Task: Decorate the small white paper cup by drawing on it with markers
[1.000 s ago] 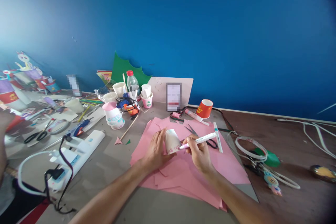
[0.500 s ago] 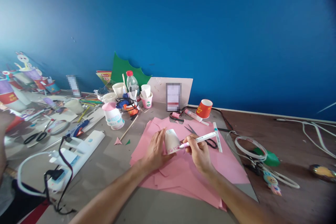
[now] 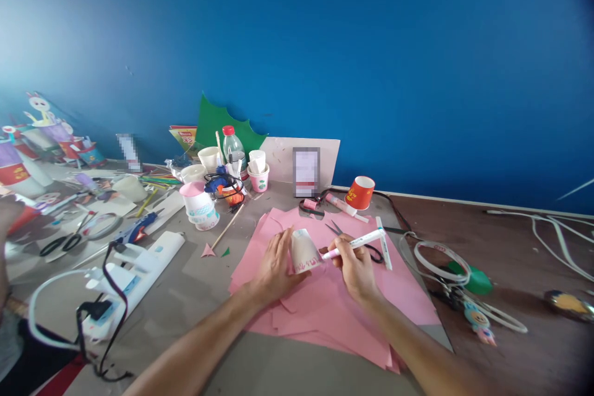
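Observation:
A white paper cup point(image 3: 305, 251) rests upside down on pink paper sheets point(image 3: 334, 322), with pink marks near its rim. My left hand point(image 3: 278, 267) is closed around the cup's left side, some fingers hidden behind it. In my right hand point(image 3: 355, 269) is a white and pink marker point(image 3: 357, 242), pinched like a pen, its tip at the cup's lower right side. Behind that hand lie scissors point(image 3: 375, 253), partly covered, and a white marker with a teal end point(image 3: 386, 250).
A red paper cup point(image 3: 361, 193) stands behind the sheets, near a propped phone point(image 3: 306, 172). Stacked cups point(image 3: 199, 205), a bottle point(image 3: 233, 151) and a glue gun point(image 3: 138, 227) are to the left. A power strip point(image 3: 139, 284) lies nearer. Coiled cable point(image 3: 440, 260) sits right; another person's arm is far left.
My right hand has shifted slightly right, drawing the marker tip a little away from the cup's markings. My left hand stays on the cup.

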Available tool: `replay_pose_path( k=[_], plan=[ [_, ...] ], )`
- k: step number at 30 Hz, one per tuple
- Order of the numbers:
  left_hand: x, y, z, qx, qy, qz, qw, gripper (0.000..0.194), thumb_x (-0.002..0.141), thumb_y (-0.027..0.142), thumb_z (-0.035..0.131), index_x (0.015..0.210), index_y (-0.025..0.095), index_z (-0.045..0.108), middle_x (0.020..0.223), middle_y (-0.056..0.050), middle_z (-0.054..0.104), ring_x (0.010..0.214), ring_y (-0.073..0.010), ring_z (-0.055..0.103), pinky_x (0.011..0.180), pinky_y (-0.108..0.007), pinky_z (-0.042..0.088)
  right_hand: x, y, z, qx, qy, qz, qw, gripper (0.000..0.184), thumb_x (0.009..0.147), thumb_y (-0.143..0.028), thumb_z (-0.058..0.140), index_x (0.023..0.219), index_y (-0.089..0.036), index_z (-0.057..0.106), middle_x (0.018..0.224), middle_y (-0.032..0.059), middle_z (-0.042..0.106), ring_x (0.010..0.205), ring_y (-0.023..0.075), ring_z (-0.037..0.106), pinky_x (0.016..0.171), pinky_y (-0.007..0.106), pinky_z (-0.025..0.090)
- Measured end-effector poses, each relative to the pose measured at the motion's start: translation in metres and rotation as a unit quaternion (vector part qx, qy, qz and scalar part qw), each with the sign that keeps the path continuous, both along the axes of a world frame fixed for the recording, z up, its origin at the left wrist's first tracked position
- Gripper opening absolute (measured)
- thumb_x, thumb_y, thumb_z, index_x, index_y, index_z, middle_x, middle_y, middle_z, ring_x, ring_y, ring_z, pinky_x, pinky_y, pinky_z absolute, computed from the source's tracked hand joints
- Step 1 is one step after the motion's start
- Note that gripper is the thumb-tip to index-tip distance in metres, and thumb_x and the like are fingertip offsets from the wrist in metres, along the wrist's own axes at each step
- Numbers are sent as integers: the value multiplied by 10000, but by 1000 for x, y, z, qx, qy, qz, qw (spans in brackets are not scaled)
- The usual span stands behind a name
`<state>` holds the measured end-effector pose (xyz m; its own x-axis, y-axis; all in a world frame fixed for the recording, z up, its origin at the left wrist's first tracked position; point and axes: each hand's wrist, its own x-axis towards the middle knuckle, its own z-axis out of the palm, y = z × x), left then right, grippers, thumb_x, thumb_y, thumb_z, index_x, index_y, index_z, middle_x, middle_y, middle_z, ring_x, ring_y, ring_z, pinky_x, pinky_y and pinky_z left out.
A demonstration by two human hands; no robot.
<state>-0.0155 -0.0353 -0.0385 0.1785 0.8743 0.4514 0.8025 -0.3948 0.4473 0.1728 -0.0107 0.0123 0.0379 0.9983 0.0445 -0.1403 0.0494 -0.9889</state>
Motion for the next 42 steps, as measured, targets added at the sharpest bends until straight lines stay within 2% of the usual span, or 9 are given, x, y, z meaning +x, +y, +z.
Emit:
replay_pose_path(
  k=[7, 15, 21, 29, 36, 42],
  plan=[
    [-1, 1, -2, 13, 13, -2, 1000, 896, 788, 515, 680, 1468, 91, 278, 1423, -254, 493, 1337, -381, 478, 1069, -543, 454, 1, 3, -3, -8, -2, 3, 1000, 327, 770, -394, 581, 502, -214, 525, 445, -41, 451, 443, 114, 413, 453, 251, 316],
    [-1, 1, -2, 4, 0, -6, 1000, 930, 760, 440, 728, 1491, 124, 248, 1440, -241, 480, 1352, -369, 463, 1082, -538, 443, 0, 2, 0, -3, -1, 20, 1000, 318, 749, -385, 577, 493, -208, 514, 456, -40, 442, 449, 109, 407, 456, 243, 310],
    [-2, 0, -2, 21, 11, -8, 1000, 932, 772, 455, 720, 1489, 109, 235, 1440, -250, 479, 1347, -368, 469, 1078, -523, 450, 1, 2, -4, -5, -7, 21, 1000, 288, 748, -364, 558, 510, -205, 521, 451, -45, 426, 450, 106, 388, 451, 236, 291],
    [-2, 2, -6, 28, 16, -6, 999, 906, 794, 503, 685, 1479, 97, 252, 1430, -252, 485, 1337, -376, 478, 1065, -532, 457, -1, 0, 3, -12, -6, 28, 1000, 297, 725, -384, 564, 492, -204, 525, 459, -39, 441, 447, 105, 394, 452, 239, 299],
    [-1, 1, -7, 53, 19, -6, 998, 905, 798, 489, 685, 1480, 91, 243, 1422, -258, 493, 1327, -372, 488, 1059, -517, 466, -1, 2, -2, -21, 4, 1, 1000, 323, 738, -411, 575, 488, -212, 522, 421, -45, 432, 429, 106, 392, 459, 246, 313],
    [0, 2, -6, 69, 31, -3, 997, 890, 819, 518, 651, 1478, 79, 244, 1407, -262, 507, 1315, -373, 503, 1045, -511, 478, 0, 2, -1, -17, 1, 26, 1000, 326, 731, -401, 571, 474, -208, 519, 443, -36, 446, 449, 109, 408, 467, 246, 319]
  ],
)
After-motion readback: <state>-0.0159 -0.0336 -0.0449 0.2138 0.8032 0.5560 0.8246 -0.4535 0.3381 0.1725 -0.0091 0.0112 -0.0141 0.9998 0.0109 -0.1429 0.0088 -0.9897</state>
